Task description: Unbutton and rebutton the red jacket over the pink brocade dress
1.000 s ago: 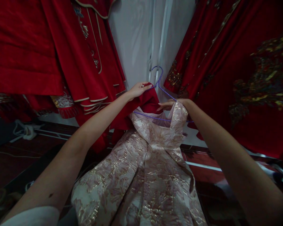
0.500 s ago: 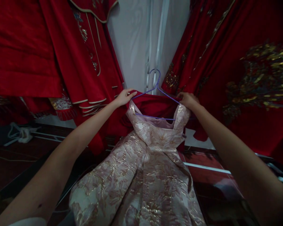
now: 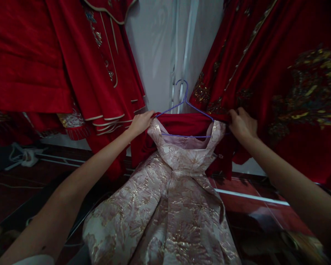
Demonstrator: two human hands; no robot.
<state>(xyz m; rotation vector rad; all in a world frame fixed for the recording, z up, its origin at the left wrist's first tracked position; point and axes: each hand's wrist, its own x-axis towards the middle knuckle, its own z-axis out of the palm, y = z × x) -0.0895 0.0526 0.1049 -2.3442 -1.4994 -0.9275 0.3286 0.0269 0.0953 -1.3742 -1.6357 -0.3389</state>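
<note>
A pale pink and gold brocade dress [image 3: 190,195] with wide shoulder straps hangs on a thin purple hanger [image 3: 172,108]. Behind its neckline a red garment [image 3: 184,124] is stretched sideways. My left hand [image 3: 141,123], beside the left strap, is closed on one end of the red garment's upper edge. At the other end, a little right of the right strap, my right hand [image 3: 244,125] pinches the same edge. The garment's lower part is mostly hidden behind the dress.
Red embroidered garments [image 3: 96,73] hang at the left, and more red garments [image 3: 253,73] with gold beading hang at the right. Pale wall panels [image 3: 154,48] stand behind. A white metal bar [image 3: 251,197] runs low on the right, above a reddish floor.
My right hand has moved outward to the right, away from the dress strap. My left hand has shifted slightly left and down, and the red garment's top edge is now pulled straighter.
</note>
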